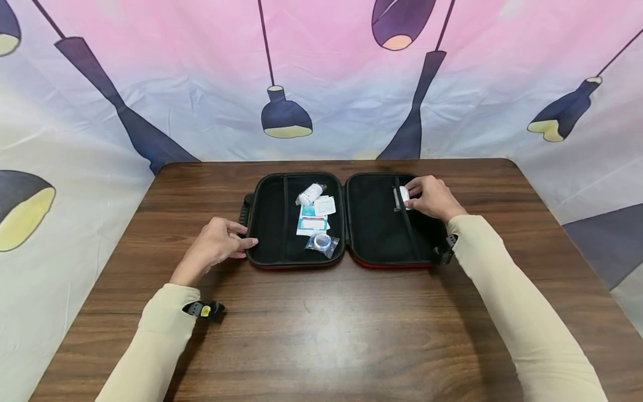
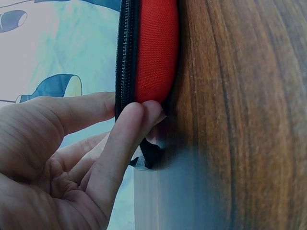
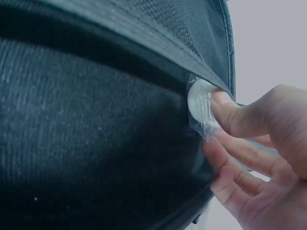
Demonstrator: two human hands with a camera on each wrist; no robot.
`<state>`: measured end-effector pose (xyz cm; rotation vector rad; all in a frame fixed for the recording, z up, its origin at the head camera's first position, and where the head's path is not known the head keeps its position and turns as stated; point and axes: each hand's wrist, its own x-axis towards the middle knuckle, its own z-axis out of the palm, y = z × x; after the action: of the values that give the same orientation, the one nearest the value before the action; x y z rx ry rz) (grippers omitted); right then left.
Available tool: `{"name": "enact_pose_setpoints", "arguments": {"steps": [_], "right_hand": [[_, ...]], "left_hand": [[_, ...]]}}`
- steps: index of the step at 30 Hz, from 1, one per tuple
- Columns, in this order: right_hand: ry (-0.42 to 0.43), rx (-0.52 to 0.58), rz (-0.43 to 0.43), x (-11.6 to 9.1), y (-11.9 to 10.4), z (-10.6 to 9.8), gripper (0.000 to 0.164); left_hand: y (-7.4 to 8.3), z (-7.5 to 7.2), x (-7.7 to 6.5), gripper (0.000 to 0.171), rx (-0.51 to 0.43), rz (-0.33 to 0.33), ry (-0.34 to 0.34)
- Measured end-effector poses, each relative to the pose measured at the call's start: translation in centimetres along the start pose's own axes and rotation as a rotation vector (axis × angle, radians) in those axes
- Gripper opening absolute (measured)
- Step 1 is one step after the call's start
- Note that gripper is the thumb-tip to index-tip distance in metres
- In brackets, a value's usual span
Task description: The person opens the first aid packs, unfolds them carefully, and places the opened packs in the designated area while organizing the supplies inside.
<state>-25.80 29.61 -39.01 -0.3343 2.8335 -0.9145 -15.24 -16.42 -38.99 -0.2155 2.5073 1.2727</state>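
A black-lined case (image 1: pixel 266 223) with a red outer shell (image 2: pixel 156 52) lies unfolded on the table. My left hand (image 1: pixel 218 243) pinches the zipped edge of its left half, thumb and fingers on either side of the rim. Over the right half, my right hand (image 1: pixel 432 198) holds a white roll (image 3: pixel 197 100) in clear plastic wrap. That roll is partly tucked at the pocket's edge band (image 1: pixel 409 231), and the fingers hide some of it. In the left half are a wrapped white bottle (image 1: pixel 310 194), teal-and-white packets (image 1: pixel 311 224) and a wrapped tape roll (image 1: pixel 322 242).
The brown wooden table (image 1: pixel 321 335) extends toward me and to both sides. Behind it hangs a cloth backdrop (image 1: pixel 216 72) printed with lamps. A black handle (image 1: pixel 245 209) sticks out from the case's left side.
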Motion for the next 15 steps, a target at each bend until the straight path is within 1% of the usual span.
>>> {"name": "enact_pose_setpoints", "arguments": {"steps": [6, 9, 15], "right_hand": [[-0.07, -0.008, -0.012, -0.25, -0.11, -0.7, 0.046], [-0.095, 0.007, -0.028, -0.35, 0.04, -0.99, 0.047], [-0.072, 0.019, -0.048, -0.06, 0.07, -0.55, 0.044]], "left_hand": [[-0.02, -0.11, -0.04, 0.059, 0.0, -0.004, -0.003], [0.03, -0.1, -0.02, 0.059, 0.004, -0.003, -0.002], [0.09, -0.14, -0.1, 0.06, 0.015, -0.005, -0.003]]}}
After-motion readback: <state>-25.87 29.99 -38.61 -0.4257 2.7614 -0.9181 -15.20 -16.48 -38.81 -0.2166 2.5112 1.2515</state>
